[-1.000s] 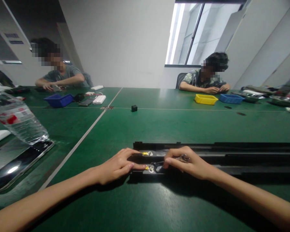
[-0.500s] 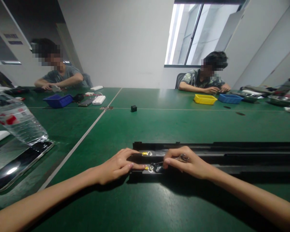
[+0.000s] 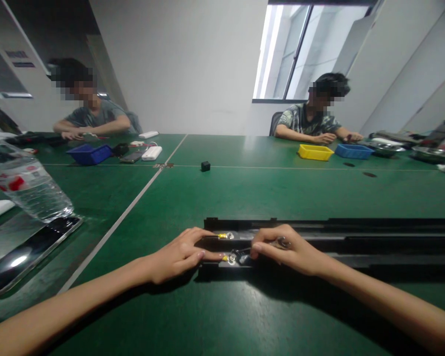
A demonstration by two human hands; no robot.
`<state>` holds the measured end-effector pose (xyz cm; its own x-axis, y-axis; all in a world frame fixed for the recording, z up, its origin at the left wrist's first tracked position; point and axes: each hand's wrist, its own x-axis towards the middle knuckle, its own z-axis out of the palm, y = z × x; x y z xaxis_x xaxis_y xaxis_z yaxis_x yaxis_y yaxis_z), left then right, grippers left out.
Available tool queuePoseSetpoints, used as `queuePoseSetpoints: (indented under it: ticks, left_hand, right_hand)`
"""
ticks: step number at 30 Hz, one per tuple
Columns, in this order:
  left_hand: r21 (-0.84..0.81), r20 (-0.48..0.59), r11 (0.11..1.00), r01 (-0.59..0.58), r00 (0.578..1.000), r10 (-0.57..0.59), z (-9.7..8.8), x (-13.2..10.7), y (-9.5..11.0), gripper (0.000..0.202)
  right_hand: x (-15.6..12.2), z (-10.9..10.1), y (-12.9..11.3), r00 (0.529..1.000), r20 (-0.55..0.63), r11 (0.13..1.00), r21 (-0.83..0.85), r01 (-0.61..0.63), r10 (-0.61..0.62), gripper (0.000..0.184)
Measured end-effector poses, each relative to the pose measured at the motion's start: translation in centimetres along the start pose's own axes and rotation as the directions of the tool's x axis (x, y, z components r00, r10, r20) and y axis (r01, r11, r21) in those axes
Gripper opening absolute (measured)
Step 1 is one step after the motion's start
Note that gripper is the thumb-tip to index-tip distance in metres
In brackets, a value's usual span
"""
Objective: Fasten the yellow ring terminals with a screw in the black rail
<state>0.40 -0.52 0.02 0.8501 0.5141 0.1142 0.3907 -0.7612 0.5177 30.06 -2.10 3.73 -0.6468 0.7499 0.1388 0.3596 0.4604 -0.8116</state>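
A long black metal rail assembly (image 3: 311, 244) lies across the table in front of me. My left hand (image 3: 181, 253) rests at its left end with fingers stretched out. One fingertip touches the upper yellow-sleeved ring terminal (image 3: 222, 236); another fingertip presses by the lower yellow-sleeved terminal (image 3: 225, 258). A bright nut or bolt head (image 3: 232, 259) sits at the lower terminal. My right hand (image 3: 287, 252) is closed around a small wrench (image 3: 283, 242), whose rounded end shows above the fingers. The wrench's other end points at the lower nut; whether it touches is unclear.
On the left stand a water bottle (image 3: 33, 183) and a phone (image 3: 33, 252). A small black block (image 3: 205, 166) lies mid-table. Blue (image 3: 91, 155) and yellow (image 3: 315, 152) bins sit farther back. Two people work across the green table (image 3: 163, 316).
The wrench end has shifted slightly about the lower nut, leaving more of the nut showing. My hands stay almost in place. Across the table, the right person's hands have moved apart.
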Motion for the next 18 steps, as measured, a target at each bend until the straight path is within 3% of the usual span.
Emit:
queuePoseSetpoints:
  ticks: [18]
  left_hand:
    - [0.009, -0.001, 1.0, -0.014, 1.0, 0.014, 0.04, 0.01, -0.21, 0.059]
  right_hand:
    - [0.09, -0.1, 0.01, 1.0, 0.002, 1.0, -0.002, 0.012, -0.012, 0.028]
